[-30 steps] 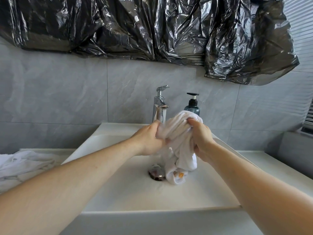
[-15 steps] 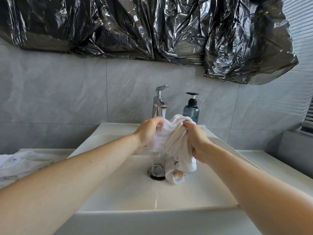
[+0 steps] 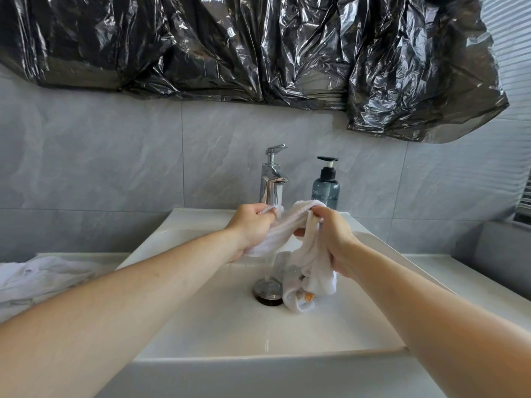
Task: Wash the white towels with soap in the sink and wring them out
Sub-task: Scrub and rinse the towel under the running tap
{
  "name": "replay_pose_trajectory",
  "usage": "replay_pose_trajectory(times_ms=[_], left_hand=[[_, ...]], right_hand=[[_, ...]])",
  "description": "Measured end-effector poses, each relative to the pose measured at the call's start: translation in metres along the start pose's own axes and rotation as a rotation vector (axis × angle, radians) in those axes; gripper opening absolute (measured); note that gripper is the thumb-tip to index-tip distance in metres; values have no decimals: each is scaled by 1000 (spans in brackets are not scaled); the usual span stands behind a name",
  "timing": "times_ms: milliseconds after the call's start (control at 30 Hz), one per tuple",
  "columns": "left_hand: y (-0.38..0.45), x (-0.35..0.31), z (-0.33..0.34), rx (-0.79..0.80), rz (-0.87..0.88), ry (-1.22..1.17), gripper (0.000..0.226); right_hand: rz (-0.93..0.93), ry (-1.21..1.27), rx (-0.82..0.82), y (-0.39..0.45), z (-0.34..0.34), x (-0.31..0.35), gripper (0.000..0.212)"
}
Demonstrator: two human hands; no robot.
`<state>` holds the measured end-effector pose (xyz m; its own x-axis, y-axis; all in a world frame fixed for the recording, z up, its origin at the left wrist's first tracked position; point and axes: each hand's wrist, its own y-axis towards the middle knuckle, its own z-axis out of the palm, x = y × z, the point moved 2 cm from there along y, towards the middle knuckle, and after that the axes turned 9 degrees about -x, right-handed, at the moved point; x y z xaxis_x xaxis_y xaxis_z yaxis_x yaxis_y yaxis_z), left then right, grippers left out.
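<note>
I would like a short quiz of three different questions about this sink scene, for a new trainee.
1. True or false: both hands hold the white towel.
2. What stands right of the faucet? A) a cup B) a soap pump bottle C) a sponge
3. Fill in: the towel's hanging end lies beside the ____.

Key
1. True: left hand and right hand grip it.
2. B
3. drain

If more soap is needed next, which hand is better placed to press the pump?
Likely the right hand: it grips the white towel just below the blue-grey pump bottle; the left hand sits under the chrome faucet.
</note>
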<state>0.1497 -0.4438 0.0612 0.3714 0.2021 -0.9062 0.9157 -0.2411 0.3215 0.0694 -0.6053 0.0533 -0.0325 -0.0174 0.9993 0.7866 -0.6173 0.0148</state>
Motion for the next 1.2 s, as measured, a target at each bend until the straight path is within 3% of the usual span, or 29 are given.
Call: replay_pose_trajectory(times_ms=[233, 467, 600, 700, 867, 933, 1033, 1100, 1200], left_hand=[[-2, -4, -2, -65, 53, 40, 34], [1, -10, -6, -155, 45, 54, 15], [-1, -8, -14, -92, 152, 315, 56], [-2, -6, -19, -92, 280, 573, 66], [4, -3, -31, -175, 236, 612, 23], [6, -5, -33, -179, 160, 520, 17], [5, -9, -34, -112, 51, 304, 8], [1, -7, -35, 50, -57, 169, 6], [-2, 2, -29, 269, -159, 129, 30]], right_hand=[[-54, 17, -130, -4, -6, 7, 34], [-185, 3, -198, -5, -9, 11, 34], [-215, -15, -153, -5, -4, 10, 39], [-215, -92, -125, -7, -3, 9, 34], [-223, -146, -69, -10, -1, 10, 42], [-239, -155, -35, -12, 0, 10, 39], [-235, -162, 9, -12, 2, 8, 40], [-215, -169, 26, -9, 2, 6, 45], [-204, -202, 57, -9, 2, 5, 43]])
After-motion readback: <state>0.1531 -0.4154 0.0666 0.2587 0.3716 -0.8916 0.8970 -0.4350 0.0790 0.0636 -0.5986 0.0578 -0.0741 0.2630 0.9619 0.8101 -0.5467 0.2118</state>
